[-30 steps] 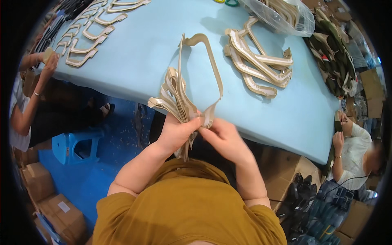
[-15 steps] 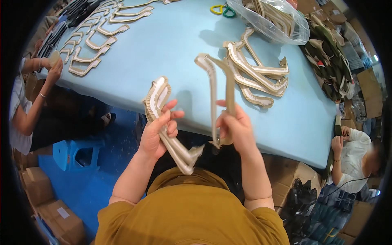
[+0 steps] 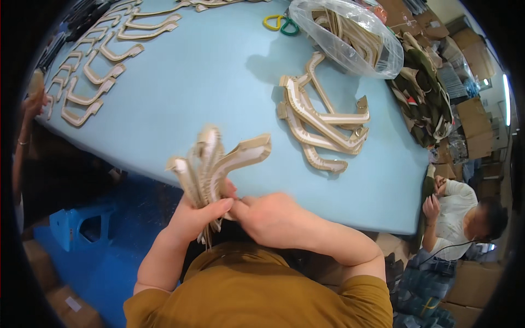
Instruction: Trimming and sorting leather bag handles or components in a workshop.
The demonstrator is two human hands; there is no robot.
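My left hand (image 3: 191, 216) is closed around a bundle of curved tan strips (image 3: 205, 164) with white linings, which look like padded fabric trim. Their upper ends fan out over the table's near edge and are partly smeared by motion. Pressed against the bundle's right side, my right hand (image 3: 276, 218) is closed, its fingertips meeting the left thumb. It grips the lower part of one curved strip (image 3: 240, 156) that leans right; the fingers themselves are mostly hidden. Beyond the right hand, a loose pile of similar strips (image 3: 328, 126) lies on the table.
More strips (image 3: 98, 71) lie in rows along the light-blue table's (image 3: 208, 82) left side. Yellow-and-green-handled scissors (image 3: 281, 24) lie near a clear plastic bag (image 3: 377, 54) of strips. Dark green pieces (image 3: 424, 93) are heaped at the right edge. People sit at both sides; a blue stool (image 3: 82, 227) stands at left.
My right hand has moved left with its strips and now meets the left hand's bundle. The bundle has turned more upright and fanned out. The whole view has shifted slightly.
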